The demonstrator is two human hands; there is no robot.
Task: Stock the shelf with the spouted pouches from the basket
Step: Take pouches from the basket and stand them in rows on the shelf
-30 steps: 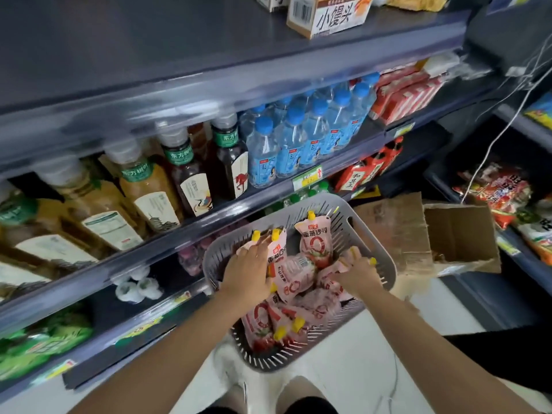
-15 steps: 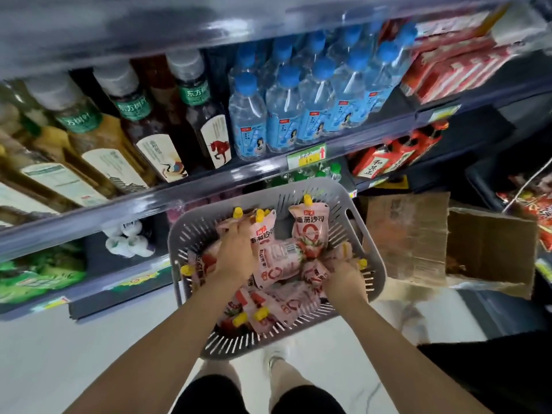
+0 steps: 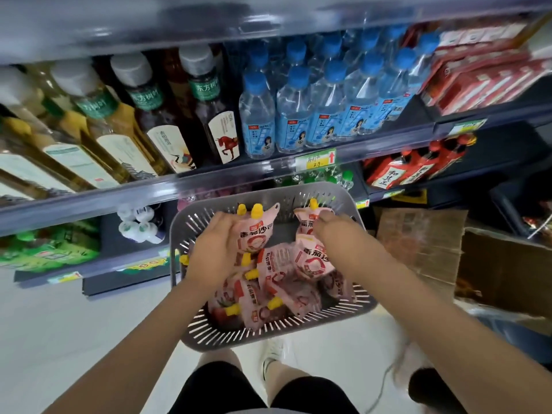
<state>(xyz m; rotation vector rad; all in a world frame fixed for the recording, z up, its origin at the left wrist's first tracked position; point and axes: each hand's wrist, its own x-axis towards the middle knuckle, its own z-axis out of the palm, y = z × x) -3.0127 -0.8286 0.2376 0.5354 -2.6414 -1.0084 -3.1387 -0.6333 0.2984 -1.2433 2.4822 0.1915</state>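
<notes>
A grey slotted basket [image 3: 298, 194] stands on the floor below me, holding several pink spouted pouches [image 3: 286, 294] with yellow caps. My left hand [image 3: 215, 246] grips upright pouches [image 3: 257, 231] by their side, two yellow spouts showing above my fingers. My right hand [image 3: 331, 225] holds another pouch [image 3: 310, 216] at the basket's far right, with a second pouch [image 3: 313, 261] hanging just below it. Both hands are over the basket's far half.
Shelves run in front: tea bottles [image 3: 143, 115] on the left, blue-capped water bottles [image 3: 313, 115] in the middle, red boxes [image 3: 478, 79] on the right. Red packs [image 3: 418, 168] sit on the lower shelf. An open cardboard box [image 3: 478, 264] lies on the floor at right.
Both hands have risen from deep in the pile toward the basket's far side, each lifting pouches upright. The camera has tilted down and nearer.
</notes>
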